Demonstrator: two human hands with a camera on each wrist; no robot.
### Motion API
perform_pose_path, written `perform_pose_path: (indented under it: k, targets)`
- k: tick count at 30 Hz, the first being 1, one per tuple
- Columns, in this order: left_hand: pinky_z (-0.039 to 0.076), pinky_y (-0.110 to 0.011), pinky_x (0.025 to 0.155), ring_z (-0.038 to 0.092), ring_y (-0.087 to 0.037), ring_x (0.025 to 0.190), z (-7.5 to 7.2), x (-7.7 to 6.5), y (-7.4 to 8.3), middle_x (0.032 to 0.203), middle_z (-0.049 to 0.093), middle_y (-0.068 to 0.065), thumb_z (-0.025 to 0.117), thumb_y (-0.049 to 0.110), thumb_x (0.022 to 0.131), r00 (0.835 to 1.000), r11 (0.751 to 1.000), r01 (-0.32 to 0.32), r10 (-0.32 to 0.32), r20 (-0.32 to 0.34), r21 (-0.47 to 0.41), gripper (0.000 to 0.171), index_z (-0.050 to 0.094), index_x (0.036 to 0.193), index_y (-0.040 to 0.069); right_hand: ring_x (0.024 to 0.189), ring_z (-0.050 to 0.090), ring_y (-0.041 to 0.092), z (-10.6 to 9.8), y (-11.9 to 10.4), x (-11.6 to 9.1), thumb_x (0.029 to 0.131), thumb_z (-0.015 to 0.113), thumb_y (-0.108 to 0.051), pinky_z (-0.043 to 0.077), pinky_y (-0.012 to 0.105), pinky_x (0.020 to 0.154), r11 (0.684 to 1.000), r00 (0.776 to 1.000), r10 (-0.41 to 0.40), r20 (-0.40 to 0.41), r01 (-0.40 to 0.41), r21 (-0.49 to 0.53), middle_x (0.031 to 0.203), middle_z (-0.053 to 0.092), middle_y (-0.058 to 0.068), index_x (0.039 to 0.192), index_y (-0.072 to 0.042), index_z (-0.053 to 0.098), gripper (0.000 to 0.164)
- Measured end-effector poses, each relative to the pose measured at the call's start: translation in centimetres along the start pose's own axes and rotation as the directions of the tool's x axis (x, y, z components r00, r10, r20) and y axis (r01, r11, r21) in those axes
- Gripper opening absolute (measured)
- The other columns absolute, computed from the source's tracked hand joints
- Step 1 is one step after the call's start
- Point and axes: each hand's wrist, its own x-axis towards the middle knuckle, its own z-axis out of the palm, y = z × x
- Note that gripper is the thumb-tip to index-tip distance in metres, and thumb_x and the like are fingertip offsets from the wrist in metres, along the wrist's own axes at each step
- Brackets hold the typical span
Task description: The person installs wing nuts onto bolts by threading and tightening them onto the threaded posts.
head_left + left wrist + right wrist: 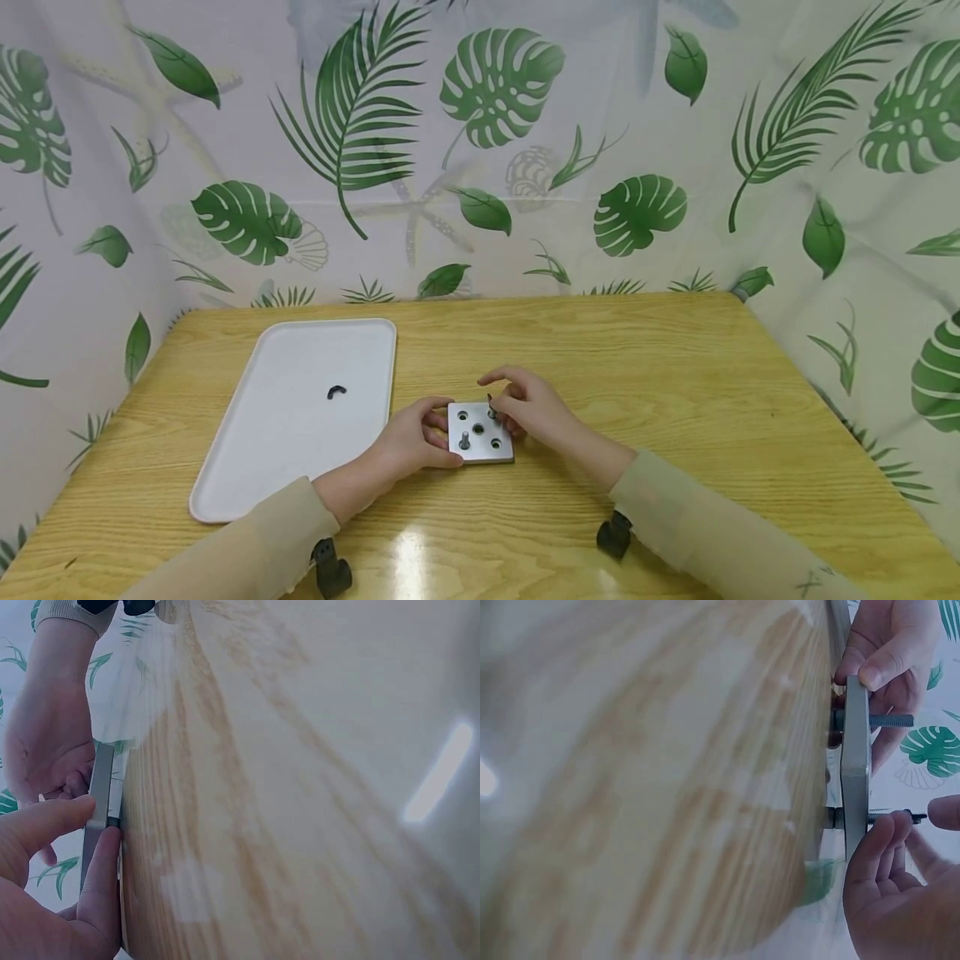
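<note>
A square silver metal plate [487, 456] with several holes lies between the hands. My left hand [408, 437] grips its left edge, thumb on the near side. Two threaded bolts stand up through it: the near-left bolt [465, 440] is bare, while the far-right bolt [877, 818] bears a small black piece [917, 817] at its tip. My right hand [536, 408] is at that far-right corner, lower fingers bent against the plate and bolt, index finger stretched out above. In the right wrist view a fingertip [945, 813] stands slightly apart from the black piece.
A white tray [300, 358] stands on the left of the wooden table [600, 358], holding a small curved black piece [337, 392]. Dark bolt heads [834, 817] show under the plate. Leaf-print cloth [525, 208] surrounds the back and sides.
</note>
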Motion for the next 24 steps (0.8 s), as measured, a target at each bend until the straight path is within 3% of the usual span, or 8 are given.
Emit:
perform_pose_path:
  k: [3,7,16,24]
  targets:
    - [0.057,-0.025,0.071,0.069,-0.014,0.085,0.03,0.01,0.00,0.116,0.068,-0.013,0.092,-0.003,0.076,1.000,1.000,0.007,-0.007,0.000,-0.002,0.085,0.053,0.152,0.002,0.064,0.053,0.012,-0.22,0.19,0.02,0.098,0.056,-0.003,0.049,0.025,0.061,0.999,0.999,-0.002,0.047,0.000,0.049,0.073,0.055,0.000,0.129,0.001,0.070,0.034]
    - [0.057,-0.025,0.071,0.069,-0.014,0.085,0.07,0.06,0.00,0.116,0.068,-0.013,0.092,-0.003,0.076,1.000,1.000,0.011,-0.011,-0.003,-0.001,0.086,0.053,0.152,0.002,0.065,0.057,0.010,-0.36,0.39,0.08,0.100,0.061,-0.005,0.053,0.024,0.062,0.998,0.998,0.013,0.062,-0.017,0.062,0.073,0.059,-0.001,0.122,0.005,0.070,0.027]
    - [0.057,-0.025,0.071,0.068,-0.013,0.082,0.29,0.28,-0.35,0.113,0.068,-0.011,0.092,-0.004,0.075,1.000,1.000,0.000,0.000,-0.020,0.004,0.084,0.055,0.151,0.002,0.065,0.060,0.010,0.15,0.35,0.36,0.101,0.071,-0.016,0.053,0.024,0.061,0.998,0.998,0.042,-0.036,-0.044,-0.051,0.076,0.065,0.002,0.097,-0.002,0.068,0.014]
    - [0.057,-0.026,0.072,0.068,-0.013,0.082,0.57,0.15,-0.70,0.113,0.068,-0.011,0.092,-0.005,0.074,0.999,1.000,-0.005,0.005,-0.033,0.000,0.084,0.056,0.150,0.002,0.065,0.057,0.011,0.44,0.50,0.44,0.101,0.069,-0.016,0.049,0.023,0.057,0.991,0.998,-0.008,-0.066,-0.001,-0.133,0.075,0.063,0.003,0.091,-0.005,0.063,0.016]
